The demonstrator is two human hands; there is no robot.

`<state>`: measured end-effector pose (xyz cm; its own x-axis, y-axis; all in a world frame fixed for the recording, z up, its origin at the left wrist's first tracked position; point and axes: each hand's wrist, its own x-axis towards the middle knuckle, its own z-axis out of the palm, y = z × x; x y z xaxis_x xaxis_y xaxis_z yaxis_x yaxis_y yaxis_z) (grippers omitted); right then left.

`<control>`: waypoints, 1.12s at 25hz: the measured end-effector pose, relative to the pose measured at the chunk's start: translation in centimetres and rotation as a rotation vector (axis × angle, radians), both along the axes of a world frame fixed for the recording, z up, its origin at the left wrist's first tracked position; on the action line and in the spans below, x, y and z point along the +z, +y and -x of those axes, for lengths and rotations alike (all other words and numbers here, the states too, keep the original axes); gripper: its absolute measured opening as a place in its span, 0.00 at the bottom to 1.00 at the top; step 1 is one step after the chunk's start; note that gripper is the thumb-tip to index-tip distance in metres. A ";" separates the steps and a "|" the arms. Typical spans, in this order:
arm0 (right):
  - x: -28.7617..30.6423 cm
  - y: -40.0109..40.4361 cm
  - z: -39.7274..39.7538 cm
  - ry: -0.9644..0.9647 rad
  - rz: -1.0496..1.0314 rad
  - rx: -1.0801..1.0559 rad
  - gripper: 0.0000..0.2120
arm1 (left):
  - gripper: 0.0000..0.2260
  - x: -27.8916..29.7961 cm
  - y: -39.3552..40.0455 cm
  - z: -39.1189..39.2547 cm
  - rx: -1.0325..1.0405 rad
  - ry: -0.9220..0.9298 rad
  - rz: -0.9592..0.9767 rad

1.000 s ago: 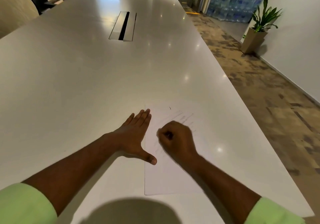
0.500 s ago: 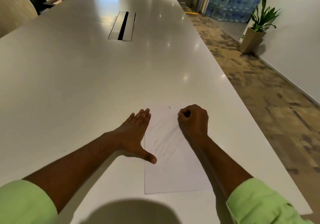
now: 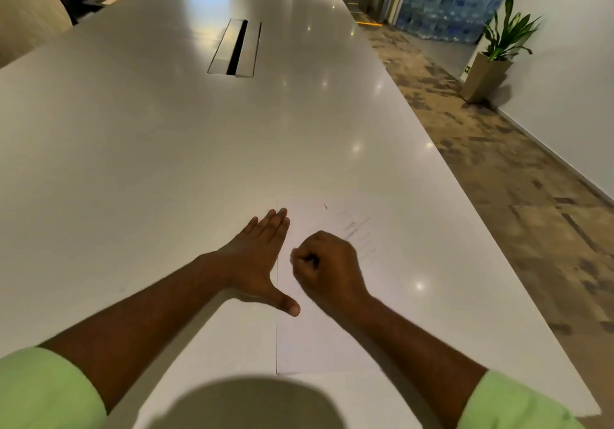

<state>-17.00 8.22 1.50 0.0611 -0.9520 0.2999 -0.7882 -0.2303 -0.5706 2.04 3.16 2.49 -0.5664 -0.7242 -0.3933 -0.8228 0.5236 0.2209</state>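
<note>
Your left hand (image 3: 255,259) lies flat on the white desk (image 3: 166,146), palm down. Its fingers (image 3: 274,226) are straight and close together and point to the far side. Their tips touch the left edge of the sheet of paper (image 3: 319,339) near its far left corner. The thumb (image 3: 289,305) is spread wide to the right and its tip presses on the paper itself. This hand grips nothing; it only rests on the sheet and the desk.

Your right hand (image 3: 327,262) sits just right of the left one, over the far half of the sheet. Its fingers (image 3: 305,252) are curled tight into a fist, knuckles up, with the closed side turned to the left. A dark gap shows inside the curl, but the hand is blurred and you cannot tell whether anything small is held there.

The paper lies flat near the near right part of the desk, long side running away from you. Faint grey pencil strokes (image 3: 355,229) slant across its far part, just beyond your right fist.

Farther along the desk a metal cable slot (image 3: 236,48) is set into the top. A potted plant (image 3: 498,50) stands on the patterned carpet (image 3: 531,196) at the far right wall.
</note>
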 end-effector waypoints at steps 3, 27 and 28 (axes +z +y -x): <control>0.5 -3.6 2.7 -0.029 0.004 -0.222 0.06 | 0.73 0.1 -0.1 0.1 0.002 -0.005 -0.004; -0.3 -0.1 -1.9 0.000 0.037 -0.007 0.08 | 0.73 0.1 -0.2 0.0 -0.008 0.003 -0.006; -0.2 0.0 -1.9 0.014 0.040 0.029 0.09 | 0.73 0.1 -0.2 0.0 -0.009 0.002 -0.006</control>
